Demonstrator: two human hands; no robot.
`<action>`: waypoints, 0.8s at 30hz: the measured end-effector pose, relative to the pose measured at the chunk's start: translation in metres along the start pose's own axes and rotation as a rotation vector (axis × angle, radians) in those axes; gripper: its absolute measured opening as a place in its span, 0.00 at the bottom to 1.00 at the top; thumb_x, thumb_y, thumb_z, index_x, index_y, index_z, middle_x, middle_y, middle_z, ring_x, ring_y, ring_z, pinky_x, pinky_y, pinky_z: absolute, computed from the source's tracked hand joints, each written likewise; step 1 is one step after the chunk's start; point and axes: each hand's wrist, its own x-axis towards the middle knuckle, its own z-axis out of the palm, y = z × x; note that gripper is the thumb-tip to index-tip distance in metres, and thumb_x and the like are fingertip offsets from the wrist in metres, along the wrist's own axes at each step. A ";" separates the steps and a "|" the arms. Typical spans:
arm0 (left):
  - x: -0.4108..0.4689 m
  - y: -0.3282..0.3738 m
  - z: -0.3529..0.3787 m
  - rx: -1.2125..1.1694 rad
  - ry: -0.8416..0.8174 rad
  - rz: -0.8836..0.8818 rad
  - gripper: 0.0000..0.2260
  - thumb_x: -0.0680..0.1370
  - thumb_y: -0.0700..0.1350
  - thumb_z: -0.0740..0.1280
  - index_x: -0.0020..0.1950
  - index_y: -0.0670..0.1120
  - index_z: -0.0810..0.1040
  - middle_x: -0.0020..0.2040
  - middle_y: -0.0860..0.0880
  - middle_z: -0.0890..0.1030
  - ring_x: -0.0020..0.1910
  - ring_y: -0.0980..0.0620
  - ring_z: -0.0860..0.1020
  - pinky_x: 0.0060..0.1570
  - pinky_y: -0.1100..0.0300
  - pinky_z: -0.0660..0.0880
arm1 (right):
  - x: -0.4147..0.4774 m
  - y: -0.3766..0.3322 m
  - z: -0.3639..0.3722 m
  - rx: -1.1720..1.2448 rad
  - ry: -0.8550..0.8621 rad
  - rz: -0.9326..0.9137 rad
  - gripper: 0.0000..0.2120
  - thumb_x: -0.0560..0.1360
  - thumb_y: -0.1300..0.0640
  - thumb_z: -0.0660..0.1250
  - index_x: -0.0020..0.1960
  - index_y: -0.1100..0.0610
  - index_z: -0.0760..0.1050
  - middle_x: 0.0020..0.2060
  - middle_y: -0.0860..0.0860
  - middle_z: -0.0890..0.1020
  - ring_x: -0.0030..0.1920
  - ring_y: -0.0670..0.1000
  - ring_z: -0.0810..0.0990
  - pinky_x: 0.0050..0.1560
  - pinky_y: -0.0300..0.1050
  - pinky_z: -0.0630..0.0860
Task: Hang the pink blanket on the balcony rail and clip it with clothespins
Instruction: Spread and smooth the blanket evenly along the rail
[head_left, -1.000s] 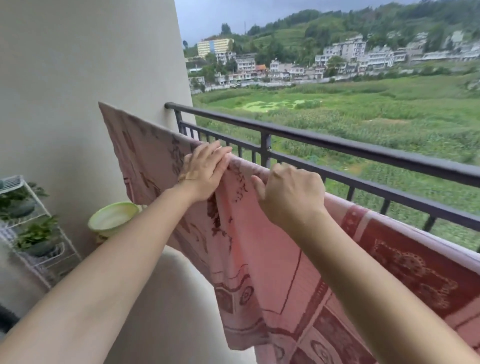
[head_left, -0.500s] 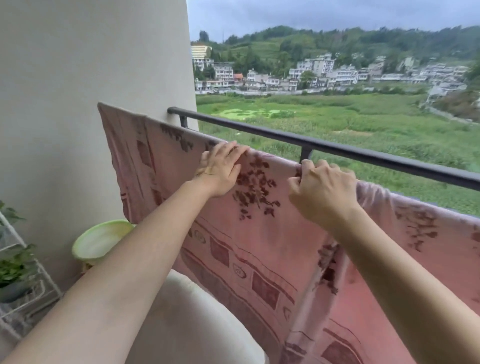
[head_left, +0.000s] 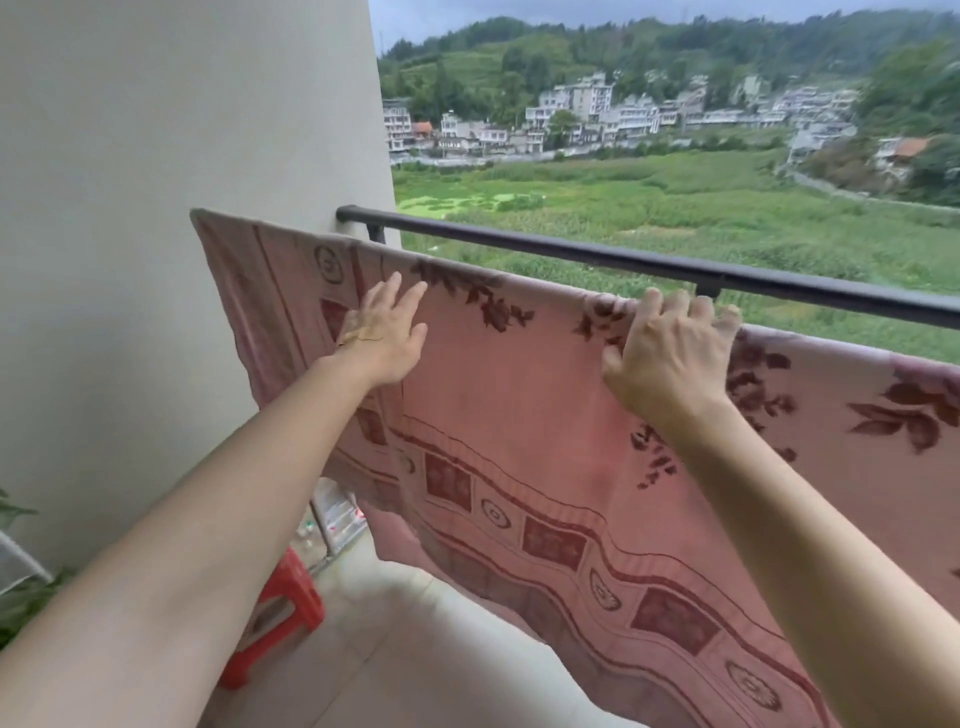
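Observation:
The pink blanket (head_left: 519, 395) with dark red flowers and a patterned border hangs spread in front of the black balcony rail (head_left: 649, 265), its top edge just below the rail. My left hand (head_left: 387, 332) lies flat against the blanket's left part with its fingers straight. At the top edge, my right hand (head_left: 670, 353) has its fingers curled over the fold and grips the blanket. I see no clothespins.
A cream wall (head_left: 156, 208) closes the left side, meeting the rail's end. Below stand a red plastic stool (head_left: 280, 618), a wire rack with green plants (head_left: 21, 571) at the left edge, and a pale rounded surface (head_left: 415, 649) near me. Fields and houses lie beyond.
The blanket has been pulled up and spread wider. My left hand has let go of the top edge and now lies flat lower on the cloth. My right hand still grips the edge.

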 end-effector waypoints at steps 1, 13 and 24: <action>0.007 -0.017 0.004 -0.009 0.001 -0.014 0.26 0.82 0.52 0.54 0.79 0.55 0.50 0.80 0.50 0.45 0.78 0.49 0.45 0.73 0.42 0.50 | 0.007 -0.015 0.004 0.004 0.017 -0.009 0.25 0.74 0.44 0.60 0.62 0.60 0.70 0.56 0.62 0.77 0.58 0.63 0.74 0.65 0.64 0.64; 0.149 -0.279 0.006 -0.139 0.056 -0.287 0.30 0.81 0.56 0.57 0.79 0.52 0.48 0.80 0.49 0.48 0.78 0.47 0.50 0.75 0.47 0.52 | 0.141 -0.322 0.068 0.171 0.122 -0.215 0.18 0.71 0.47 0.64 0.53 0.60 0.73 0.46 0.58 0.79 0.46 0.60 0.77 0.53 0.56 0.68; 0.264 -0.471 0.025 -0.381 0.158 -0.493 0.29 0.81 0.54 0.58 0.77 0.41 0.55 0.76 0.41 0.61 0.75 0.43 0.61 0.72 0.50 0.59 | 0.217 -0.501 0.095 0.104 0.081 -0.292 0.17 0.72 0.47 0.63 0.54 0.58 0.71 0.46 0.56 0.78 0.44 0.58 0.76 0.46 0.52 0.66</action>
